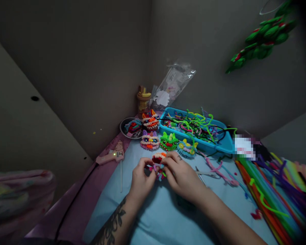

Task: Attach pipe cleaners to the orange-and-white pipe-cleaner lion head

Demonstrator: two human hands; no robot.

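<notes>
My left hand (144,175) and my right hand (180,170) meet over the pale blue cloth, fingertips pinched together. Between them is a small multicoloured pipe-cleaner piece (161,175), with pink, purple and green bits showing; the fingers cover much of it. Right behind the fingertips, a white, orange and dark red pipe-cleaner part (158,157) shows; I cannot tell whether it is joined to the held piece. Farther back sit pipe-cleaner animal heads: a purple and pink one (150,140), a green one (168,141) and a blue and yellow one (187,148).
A blue tray (225,144) of tangled pipe cleaners stands behind. Scissors (201,175) lie beside my right wrist. At left rests a pink glue gun (112,157) with a cord, near a metal bowl (122,131). Bundled pipe cleaners (270,194) fill the right side.
</notes>
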